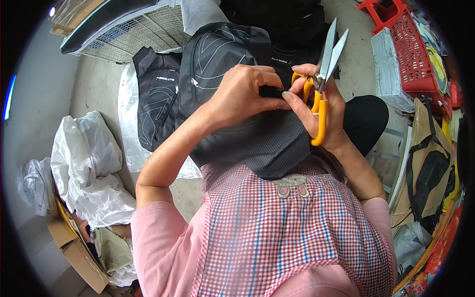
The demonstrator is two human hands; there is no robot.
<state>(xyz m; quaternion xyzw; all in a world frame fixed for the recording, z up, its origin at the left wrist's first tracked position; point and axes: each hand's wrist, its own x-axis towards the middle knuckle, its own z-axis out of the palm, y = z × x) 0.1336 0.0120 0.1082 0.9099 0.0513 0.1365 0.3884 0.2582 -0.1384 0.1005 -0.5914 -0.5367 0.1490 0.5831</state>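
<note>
A dark grey and black backpack point(217, 59) with a zip and pale curved line patterns lies across my lap, its textured lower fabric point(257, 143) draped toward my apron. My left hand point(242, 94) is closed, pinching a black edge of this bag between thumb and fingers. Beside it, my right hand point(334, 119) has a pair of scissors point(320, 101) with orange-yellow handles hooked in it. The blades point up and away from me, slightly parted, with nothing between them. My right thumb and fingertips meet the same black edge close to my left fingers.
Another black bag piece point(158, 91) lies at the left over clear plastic sheeting. More black bags point(292, 24) lie beyond. A wire-mesh crate point(133, 37) stands far left, white plastic bags point(86, 163) nearer left. At the right are a red basket point(415, 59) and cardboard point(420, 163).
</note>
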